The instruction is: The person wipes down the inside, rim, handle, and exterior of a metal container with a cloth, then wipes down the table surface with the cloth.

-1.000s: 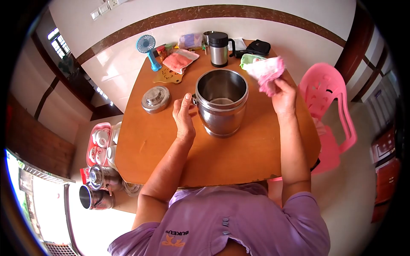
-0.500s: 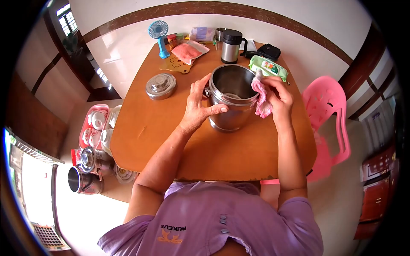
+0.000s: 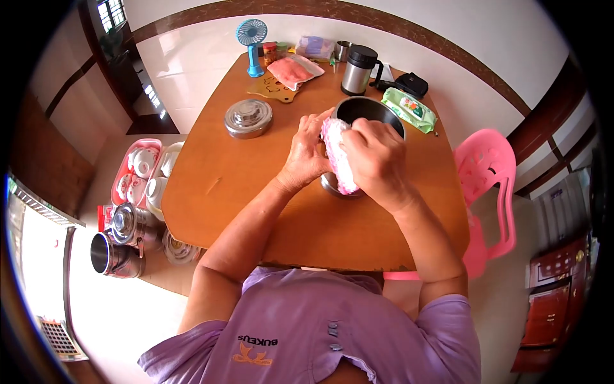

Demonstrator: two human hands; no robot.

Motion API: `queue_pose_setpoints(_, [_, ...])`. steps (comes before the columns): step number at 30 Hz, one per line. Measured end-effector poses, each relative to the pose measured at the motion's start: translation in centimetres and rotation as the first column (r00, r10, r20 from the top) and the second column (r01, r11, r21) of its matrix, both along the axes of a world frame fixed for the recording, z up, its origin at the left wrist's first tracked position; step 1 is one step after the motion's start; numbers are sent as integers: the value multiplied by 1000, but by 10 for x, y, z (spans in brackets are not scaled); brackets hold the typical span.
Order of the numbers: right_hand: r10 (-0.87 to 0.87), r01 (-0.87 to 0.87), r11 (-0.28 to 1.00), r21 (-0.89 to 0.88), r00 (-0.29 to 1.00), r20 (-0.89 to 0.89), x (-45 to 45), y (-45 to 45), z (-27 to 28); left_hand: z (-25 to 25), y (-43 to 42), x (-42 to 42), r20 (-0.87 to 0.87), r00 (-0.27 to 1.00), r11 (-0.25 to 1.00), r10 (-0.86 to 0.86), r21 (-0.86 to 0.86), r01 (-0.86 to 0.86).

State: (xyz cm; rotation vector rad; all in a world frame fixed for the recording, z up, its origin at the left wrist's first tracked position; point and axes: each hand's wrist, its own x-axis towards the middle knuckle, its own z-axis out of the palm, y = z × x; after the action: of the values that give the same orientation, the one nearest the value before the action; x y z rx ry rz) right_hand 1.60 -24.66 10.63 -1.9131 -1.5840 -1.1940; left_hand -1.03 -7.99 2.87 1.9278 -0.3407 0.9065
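Observation:
A round stainless steel pot (image 3: 372,111) with no lid on stands on the wooden table in front of me; both hands and a cloth cover much of its near side. My left hand (image 3: 307,153) is wrapped about its left side, steadying it near the rim. In my closed right hand (image 3: 376,157) is a pink and white cloth (image 3: 338,153), which lies over the near left part of the rim and outer wall. A shiny round steel lid (image 3: 248,118) rests on the table, left of the pot.
At the table's (image 3: 211,192) back stand a blue fan (image 3: 252,38), a pink packet (image 3: 294,70), a steel mug with black lid (image 3: 359,69) and green wipes (image 3: 409,110). A pink chair (image 3: 489,160) is at right. Bowls (image 3: 144,161) and steel pots (image 3: 115,256) sit lower left.
My right hand has brought the cloth from the pot's right rim across to its near left side. The left hand still holds the pot's left side. The view has shifted slightly.

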Motion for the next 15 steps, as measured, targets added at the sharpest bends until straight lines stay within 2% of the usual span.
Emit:
queue_pose_setpoints(2, [-53, 58, 995, -75, 997, 60, 1, 18, 9, -14, 9, 15, 120, 991, 986, 63, 148, -80])
queue_pose_setpoints(3, [-79, 87, 988, -128, 995, 63, 3, 25, 14, -11, 6, 12, 135, 990, 994, 39, 94, -52])
queue_pose_setpoints(6, [-112, 108, 956, -272, 994, 0, 10, 42, 30, -7, 6, 6, 87, 996, 994, 17, 104, -26])
queue_pose_setpoints(8, [-169, 149, 924, -351, 985, -26, 24, 54, 36, 0, 3, -2, 46, 999, 1000, -18, -6, 18])
queue_pose_setpoints(12, [-291, 205, 846, -492, 951, -105, 55, 68, 49, 4, 0, -5, -44, 998, 994, -43, -104, 38])
queue_pose_setpoints(13, [-368, 269, 804, -531, 925, -89, 68, 71, 49, 6, -1, -7, -67, 997, 993, -39, -113, 31])
queue_pose_setpoints(15, [-373, 268, 815, -514, 921, -112, 89, 72, 43, 6, -3, -8, -88, 996, 992, -29, -121, 18])
